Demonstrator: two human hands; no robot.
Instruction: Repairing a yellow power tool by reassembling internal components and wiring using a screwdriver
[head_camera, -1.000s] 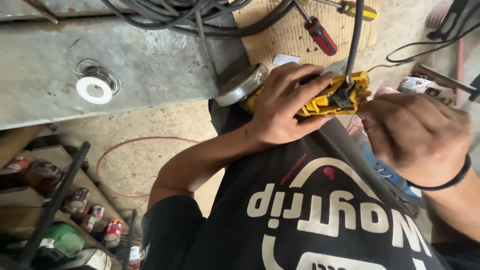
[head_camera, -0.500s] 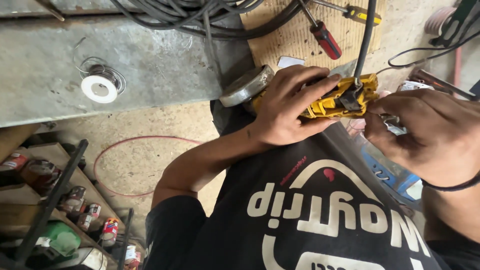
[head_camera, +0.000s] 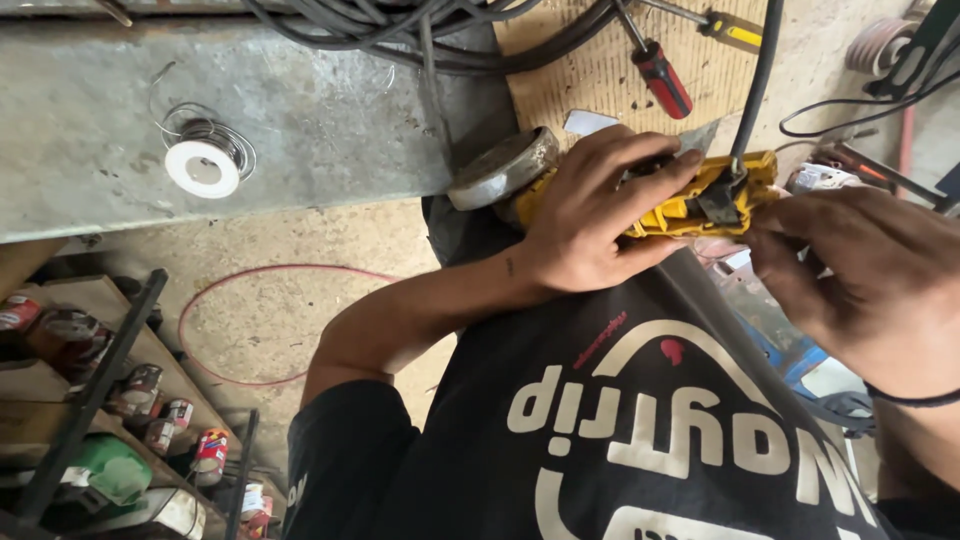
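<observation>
My left hand (head_camera: 600, 215) grips the yellow body of an angle grinder (head_camera: 690, 205) held over my lap. The grinder's round metal head (head_camera: 502, 167) points left. A black power cable (head_camera: 757, 75) runs up from the grinder's open rear end. My right hand (head_camera: 860, 275) is at that rear end, fingers curled and touching the yellow casing beside a small black part (head_camera: 722, 195). What the right fingers pinch is hidden.
A solder-wire spool (head_camera: 203, 165) lies on the grey slab (head_camera: 300, 110) at left. A red-handled screwdriver (head_camera: 660, 75) and a yellow-handled one (head_camera: 735, 30) rest on cardboard ahead. Black cables (head_camera: 430, 30) bunch at the top. Cans and bottles (head_camera: 150, 400) crowd a shelf lower left.
My right hand has shifted a little along the grinder's rear end, and the grinder tilted slightly. My left hand keeps its grip.
</observation>
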